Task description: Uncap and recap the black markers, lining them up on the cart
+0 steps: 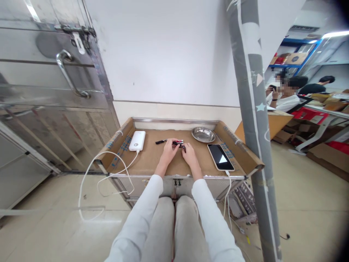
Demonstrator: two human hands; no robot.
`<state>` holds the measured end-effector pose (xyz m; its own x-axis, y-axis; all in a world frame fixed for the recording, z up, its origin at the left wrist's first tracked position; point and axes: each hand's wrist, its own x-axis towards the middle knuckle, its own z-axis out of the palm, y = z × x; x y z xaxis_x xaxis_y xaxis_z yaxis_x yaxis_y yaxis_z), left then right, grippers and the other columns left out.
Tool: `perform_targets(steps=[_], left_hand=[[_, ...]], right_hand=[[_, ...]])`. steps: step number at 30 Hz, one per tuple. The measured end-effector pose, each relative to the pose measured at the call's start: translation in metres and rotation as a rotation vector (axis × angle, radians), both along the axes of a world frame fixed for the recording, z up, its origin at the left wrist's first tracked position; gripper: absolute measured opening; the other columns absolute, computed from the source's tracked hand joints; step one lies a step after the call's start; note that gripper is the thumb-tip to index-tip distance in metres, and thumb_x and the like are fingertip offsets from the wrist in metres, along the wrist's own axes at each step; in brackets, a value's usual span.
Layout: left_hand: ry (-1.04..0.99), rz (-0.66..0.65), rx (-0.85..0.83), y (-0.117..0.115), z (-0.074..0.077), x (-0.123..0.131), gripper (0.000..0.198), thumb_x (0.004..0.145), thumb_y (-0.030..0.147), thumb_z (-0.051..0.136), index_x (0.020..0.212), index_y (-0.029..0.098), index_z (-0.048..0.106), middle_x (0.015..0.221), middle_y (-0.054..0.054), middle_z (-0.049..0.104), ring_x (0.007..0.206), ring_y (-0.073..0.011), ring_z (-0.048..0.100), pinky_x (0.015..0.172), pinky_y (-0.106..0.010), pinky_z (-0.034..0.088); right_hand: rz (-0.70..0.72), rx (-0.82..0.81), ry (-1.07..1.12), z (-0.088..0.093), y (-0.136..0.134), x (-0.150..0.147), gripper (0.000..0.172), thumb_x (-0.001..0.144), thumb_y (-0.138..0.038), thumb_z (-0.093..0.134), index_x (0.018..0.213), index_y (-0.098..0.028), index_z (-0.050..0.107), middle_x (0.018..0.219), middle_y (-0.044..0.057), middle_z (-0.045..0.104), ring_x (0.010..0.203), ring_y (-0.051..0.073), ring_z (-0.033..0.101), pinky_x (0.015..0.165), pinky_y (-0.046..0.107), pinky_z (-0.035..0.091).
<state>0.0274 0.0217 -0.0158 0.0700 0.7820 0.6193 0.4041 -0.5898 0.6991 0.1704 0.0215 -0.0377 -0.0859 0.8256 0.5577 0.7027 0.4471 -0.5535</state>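
Observation:
Both my hands rest on a cardboard-lined tray table [152, 160] in front of my knees. My left hand [169, 149] and my right hand [189, 153] are closed together on a small red and black object [179, 143] between their fingertips; what it is I cannot make out. A black pen-like stick [160, 141] lies just left of my left hand. A white power bank [137, 140] lies further left, with a white cable [109, 171] hanging off the table's front.
A steel bowl [203, 134] sits at the back right of the table, a phone [220, 157] with a lit screen on the right. A grey padded pillar [253, 120] stands to the right, a steel door [49, 83] to the left. People sit at desks far right.

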Motion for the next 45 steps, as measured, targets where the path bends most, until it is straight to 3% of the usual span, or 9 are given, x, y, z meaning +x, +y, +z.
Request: perform_targets(steps=[8, 19, 38, 45], left_hand=[[-0.059, 0.098, 0.051, -0.011, 0.011, 0.0, 0.02, 0.09, 0.029, 0.05, 0.107, 0.019, 0.05, 0.102, -0.007, 0.061, 0.083, -0.0133, 0.061, 0.078, -0.03, 0.053], [-0.095, 0.278, 0.083, -0.012, 0.014, -0.003, 0.016, 0.094, 0.029, 0.041, 0.104, 0.019, 0.048, 0.1, -0.007, 0.058, 0.085, -0.0143, 0.059, 0.079, -0.03, 0.05], [0.012, 0.073, 0.043, -0.008, 0.007, -0.003, 0.008, 0.087, 0.015, 0.046, 0.09, 0.019, 0.052, 0.091, -0.004, 0.058, 0.085, -0.0143, 0.057, 0.078, -0.028, 0.048], [0.142, -0.025, 0.015, -0.007, 0.004, -0.002, 0.009, 0.088, 0.017, 0.044, 0.086, 0.02, 0.052, 0.09, -0.004, 0.059, 0.088, -0.0155, 0.057, 0.084, -0.03, 0.047]], right_hand=[[0.042, 0.016, 0.049, 0.004, -0.002, -0.001, 0.031, 0.079, -0.008, 0.04, 0.1, -0.018, 0.061, 0.099, 0.01, 0.062, 0.095, 0.021, 0.058, 0.091, 0.038, 0.046], [0.071, 0.035, 0.088, 0.009, -0.004, -0.003, 0.023, 0.086, -0.017, 0.043, 0.097, -0.019, 0.063, 0.1, 0.009, 0.068, 0.092, 0.02, 0.063, 0.087, 0.035, 0.048], [-0.271, 0.057, 0.1, 0.016, -0.01, -0.002, 0.038, 0.097, -0.029, 0.024, 0.107, -0.014, 0.058, 0.104, 0.015, 0.061, 0.097, 0.022, 0.056, 0.086, 0.036, 0.044], [-0.13, 0.037, -0.026, 0.013, -0.009, -0.001, 0.036, 0.097, -0.027, 0.027, 0.103, -0.016, 0.06, 0.1, 0.012, 0.063, 0.093, 0.021, 0.057, 0.085, 0.034, 0.044]])
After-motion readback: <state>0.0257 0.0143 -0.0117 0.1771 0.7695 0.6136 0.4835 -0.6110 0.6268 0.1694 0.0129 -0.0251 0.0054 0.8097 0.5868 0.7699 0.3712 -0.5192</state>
